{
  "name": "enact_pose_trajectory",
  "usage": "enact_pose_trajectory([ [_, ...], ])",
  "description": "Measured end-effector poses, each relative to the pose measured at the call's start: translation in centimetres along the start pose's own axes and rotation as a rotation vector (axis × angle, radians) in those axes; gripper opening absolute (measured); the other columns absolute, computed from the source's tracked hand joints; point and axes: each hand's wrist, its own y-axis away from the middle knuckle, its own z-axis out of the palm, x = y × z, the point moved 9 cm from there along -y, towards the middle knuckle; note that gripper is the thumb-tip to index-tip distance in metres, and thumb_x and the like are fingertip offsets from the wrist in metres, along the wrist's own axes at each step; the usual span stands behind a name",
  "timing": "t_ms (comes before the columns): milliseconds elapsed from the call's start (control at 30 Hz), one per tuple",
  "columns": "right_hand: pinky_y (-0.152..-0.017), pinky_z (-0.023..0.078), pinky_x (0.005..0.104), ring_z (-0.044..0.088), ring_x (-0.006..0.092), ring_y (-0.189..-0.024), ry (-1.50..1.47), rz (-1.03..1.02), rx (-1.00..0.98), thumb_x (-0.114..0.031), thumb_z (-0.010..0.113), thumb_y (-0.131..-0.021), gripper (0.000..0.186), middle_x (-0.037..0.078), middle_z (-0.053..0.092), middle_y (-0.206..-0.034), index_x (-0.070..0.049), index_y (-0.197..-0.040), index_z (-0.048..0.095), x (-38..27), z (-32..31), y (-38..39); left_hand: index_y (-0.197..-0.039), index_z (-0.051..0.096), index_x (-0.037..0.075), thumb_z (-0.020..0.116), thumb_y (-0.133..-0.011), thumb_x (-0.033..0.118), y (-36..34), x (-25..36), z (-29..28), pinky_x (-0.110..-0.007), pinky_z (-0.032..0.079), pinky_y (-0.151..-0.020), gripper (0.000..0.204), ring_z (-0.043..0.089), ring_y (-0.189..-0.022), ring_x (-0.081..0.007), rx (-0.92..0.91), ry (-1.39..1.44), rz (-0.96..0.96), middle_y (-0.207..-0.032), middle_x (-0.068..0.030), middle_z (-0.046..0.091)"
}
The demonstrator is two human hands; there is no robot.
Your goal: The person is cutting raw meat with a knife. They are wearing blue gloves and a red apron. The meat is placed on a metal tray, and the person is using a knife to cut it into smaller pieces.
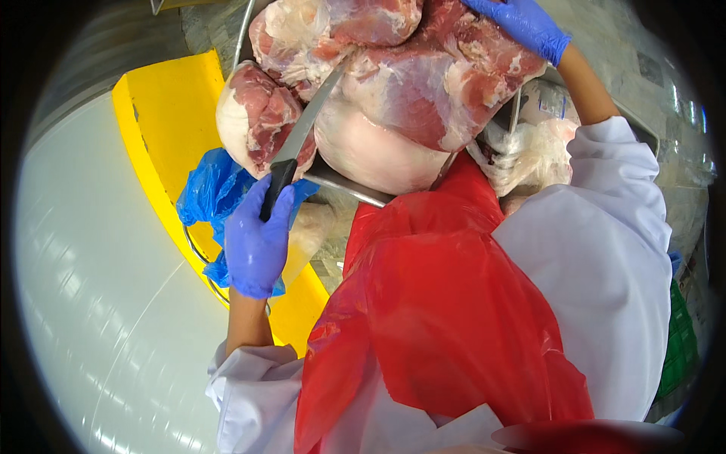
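Observation:
My left hand (259, 238), in a blue glove, is closed around the black handle of a knife (306, 125). Its long blade slants up and to the right, with the tip touching the meat near a fold. The large cut of raw meat (401, 98), red with pale skin on its near side, lies on a metal tray (348, 187). Across the right part of this cut rests my gloved right hand (525, 29), its visible fingers stretched out; some run past the picture's top edge. A smaller piece of meat (265, 113) sits left of the blade.
A yellow barrier (162, 125) curves along the left, beside a pale wall panel (98, 265). Next to my left hand hangs a crumpled blue plastic bag (212, 189). Clear-wrapped meat (529, 151) lies by my right forearm. My red apron (446, 318) reaches the tray; a green crate (678, 340) stands lower right.

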Motion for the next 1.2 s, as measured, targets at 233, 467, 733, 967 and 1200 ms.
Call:
enact_pose_trajectory([
  [233, -0.068, 0.055, 0.0291, 0.066, 0.0144, -0.082, -0.07, 0.067, -0.012, -0.043, 0.071, -0.096, 0.077, 0.009, 0.072, -0.103, 0.005, -0.15, 0.044, 0.8, -0.4, 0.6, -0.126, 0.067, -0.002, 0.069, -0.097, 0.037, -1.7, 1.0, 1.6, -0.042, 0.056, -0.082, 0.048, 0.072, -0.095, -0.0415, 0.034, -0.075, 0.014, -0.105, -0.0282, 0.072],
  [467, -0.073, 0.057, 0.0283, 0.066, 0.0141, -0.088, 0.011, -0.147, 0.101, -0.041, 0.074, -0.095, 0.079, 0.013, 0.066, -0.121, 0.003, -0.152, 0.042, -1.0, -0.9, 0.4, -0.127, 0.067, 0.001, 0.067, -0.099, 0.038, -1.8, 0.0, 7.0, -0.047, 0.056, -0.078, 0.047, 0.071, -0.093, -0.0418, 0.259, -0.158, 0.197, -0.109, -0.0248, 0.072],
  [733, -0.07, 0.056, 0.0297, 0.065, 0.0135, -0.085, 0.062, -0.067, 0.02, -0.042, 0.074, -0.095, 0.081, 0.011, 0.066, -0.118, -0.005, -0.157, 0.038, 0.2, -0.1, 0.5, -0.134, 0.06, -0.002, 0.065, -0.101, 0.038, -3.3, -6.2, 18.0, -0.049, 0.057, -0.078, 0.052, 0.069, -0.095, -0.0425, 0.44, 0.04, 0.169, -0.114, -0.0252, 0.068],
  [967, -0.059, 0.048, 0.0257, 0.054, 0.0082, -0.069, 0.178, 0.102, 0.027, -0.048, 0.071, -0.096, 0.08, 0.002, 0.066, -0.093, -0.008, -0.158, 0.038, 1.3, -0.4, 1.0, -0.133, 0.059, -0.006, 0.063, -0.101, 0.04, -4.7, -7.5, 21.3, -0.049, 0.056, -0.082, 0.056, 0.069, -0.099, -0.0444, 0.568, 0.1, 0.249, -0.119, -0.0263, 0.067],
  [1200, -0.064, 0.051, 0.0282, 0.055, 0.0088, -0.073, 0.24, 0.044, 0.005, -0.052, 0.069, -0.096, 0.083, 0.005, 0.069, -0.102, -0.01, -0.16, 0.036, 0.6, 0.0, 0.5, -0.135, 0.057, -0.006, 0.06, -0.102, 0.044, -6.8, -8.5, 24.4, -0.051, 0.056, -0.084, 0.059, 0.068, -0.1, -0.0458, 0.553, 0.229, 0.199, -0.12, -0.027, 0.067],
])
